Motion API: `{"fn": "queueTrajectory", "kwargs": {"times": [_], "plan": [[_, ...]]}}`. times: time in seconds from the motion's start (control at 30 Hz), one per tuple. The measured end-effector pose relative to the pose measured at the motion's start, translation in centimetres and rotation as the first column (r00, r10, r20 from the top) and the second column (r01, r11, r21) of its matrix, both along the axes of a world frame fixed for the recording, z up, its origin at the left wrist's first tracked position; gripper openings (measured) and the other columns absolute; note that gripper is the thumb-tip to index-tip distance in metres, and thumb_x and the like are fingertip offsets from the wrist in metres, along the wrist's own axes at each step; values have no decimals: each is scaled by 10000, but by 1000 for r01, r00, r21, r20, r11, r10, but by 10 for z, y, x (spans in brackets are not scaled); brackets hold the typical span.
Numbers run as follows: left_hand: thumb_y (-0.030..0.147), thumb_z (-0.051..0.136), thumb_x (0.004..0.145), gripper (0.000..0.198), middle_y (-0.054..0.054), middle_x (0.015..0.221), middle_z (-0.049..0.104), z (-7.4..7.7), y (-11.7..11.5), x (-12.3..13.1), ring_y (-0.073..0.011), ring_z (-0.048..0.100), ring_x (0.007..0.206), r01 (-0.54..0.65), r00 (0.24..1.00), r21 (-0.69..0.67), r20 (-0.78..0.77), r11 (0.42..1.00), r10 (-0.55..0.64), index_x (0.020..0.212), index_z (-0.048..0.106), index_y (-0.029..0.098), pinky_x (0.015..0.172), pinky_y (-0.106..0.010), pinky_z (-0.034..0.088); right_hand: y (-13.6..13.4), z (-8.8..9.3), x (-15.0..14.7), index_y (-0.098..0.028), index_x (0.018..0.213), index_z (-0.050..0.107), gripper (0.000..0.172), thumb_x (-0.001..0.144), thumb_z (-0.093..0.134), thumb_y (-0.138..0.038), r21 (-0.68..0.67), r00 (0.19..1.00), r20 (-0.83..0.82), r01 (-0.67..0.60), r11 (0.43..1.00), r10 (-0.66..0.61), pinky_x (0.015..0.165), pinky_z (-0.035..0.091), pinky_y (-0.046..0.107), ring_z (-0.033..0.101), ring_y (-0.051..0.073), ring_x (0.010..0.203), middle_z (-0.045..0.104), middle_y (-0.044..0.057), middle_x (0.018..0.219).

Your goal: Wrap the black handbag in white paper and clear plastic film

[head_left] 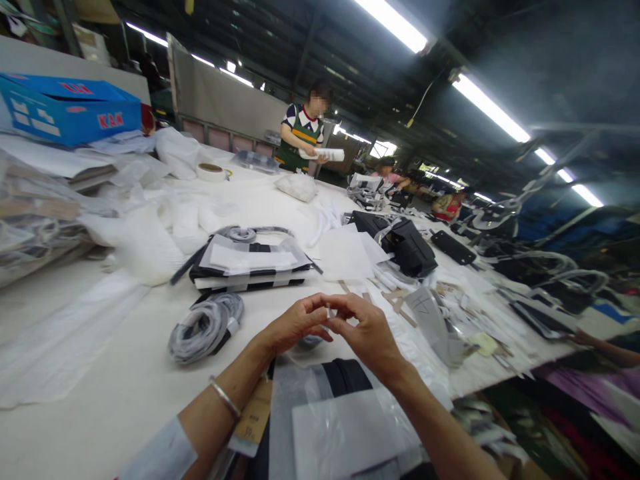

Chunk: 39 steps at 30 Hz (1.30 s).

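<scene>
My left hand [299, 323] and my right hand [369, 328] meet at the fingertips above the table. The fingers of both are bent into a pinch around a tiny whitish bit [329, 311], too small to name. Below them lies a black bag [346, 377] in clear wrapping, with a white sheet [345, 430] on top. A brown tag [254, 417] hangs at the bag's left side, beneath my left forearm. Left of my hands rests a wrapped coiled strap [206, 328].
Behind my hands lies another wrapped black bag [250, 260]. A tape roll [211, 172], a blue box [70, 110] and crumpled plastic lie to the left. Black bags [400, 243] and paper scraps cover the right. A co-worker [303, 133] stands across the table holding a white roll [323, 155].
</scene>
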<state>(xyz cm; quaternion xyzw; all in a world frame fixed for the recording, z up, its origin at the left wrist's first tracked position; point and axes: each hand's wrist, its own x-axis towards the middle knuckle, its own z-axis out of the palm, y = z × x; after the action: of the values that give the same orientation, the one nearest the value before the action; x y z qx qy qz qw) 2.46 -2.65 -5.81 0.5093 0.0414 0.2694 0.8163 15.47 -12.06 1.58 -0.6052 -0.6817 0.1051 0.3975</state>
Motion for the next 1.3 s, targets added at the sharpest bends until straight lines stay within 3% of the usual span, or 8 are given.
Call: {"fn": "queueTrajectory", "kwargs": {"times": [0.07,0.17,0.3,0.43,0.63,0.87,1.03,1.3], "plan": [[375,770,759,430,-98,1027,662,3,0,-1,-190,648,829,-18,999,37,-32,999,20,1108,643,156,690,-282,520,1,0,-2,-230,992,729,251,754,719,-152,-71,980,-193,41,997,-54,670,510,262,620,131,679,694,-8,817],[253,793,695,375,-36,822,675,6,2,-2,-166,654,729,-62,996,59,-63,996,65,1024,648,149,676,-262,505,3,-2,-1,-200,964,704,264,707,757,-221,-146,870,-478,55,988,-119,644,525,260,639,137,660,696,-10,774],[313,768,713,383,-26,798,683,6,2,0,-140,632,633,-149,975,166,-138,975,173,1038,656,144,595,-235,482,6,-4,4,-179,911,682,298,653,802,-269,-144,763,-631,58,988,-137,707,542,269,664,147,730,717,7,824],[499,705,757,444,-15,683,655,8,-2,3,-137,595,552,-203,938,298,-212,933,272,1008,671,134,522,-226,443,6,-4,5,-184,895,694,289,639,806,-259,-141,787,-589,121,983,-181,709,548,271,675,154,737,720,3,808],[644,661,731,536,-4,589,644,5,4,4,-159,584,539,-169,911,391,-288,905,294,988,700,175,513,-231,430,11,-11,9,-205,920,735,336,618,843,-305,-85,854,-486,167,982,-187,726,565,279,699,170,742,739,0,794],[733,685,643,627,4,529,612,7,5,2,-151,556,482,-86,893,306,-398,948,210,917,699,169,495,-229,415,10,-18,11,-204,964,761,395,637,842,-410,1,891,-426,176,984,-159,717,574,262,710,174,744,755,14,816],[735,694,647,644,1,538,620,9,2,2,-154,561,490,-65,888,292,-419,954,188,945,699,163,509,-235,425,5,-15,13,-217,1023,758,390,710,792,-447,62,955,-274,132,989,-110,737,560,265,701,172,765,758,24,870],[766,699,622,702,-27,538,652,1,6,4,-170,576,495,-63,887,279,-425,958,182,970,693,156,526,-252,460,4,-11,11,-253,1047,752,363,745,767,-453,34,968,-203,156,987,-146,757,550,273,697,176,795,760,11,894]]}}
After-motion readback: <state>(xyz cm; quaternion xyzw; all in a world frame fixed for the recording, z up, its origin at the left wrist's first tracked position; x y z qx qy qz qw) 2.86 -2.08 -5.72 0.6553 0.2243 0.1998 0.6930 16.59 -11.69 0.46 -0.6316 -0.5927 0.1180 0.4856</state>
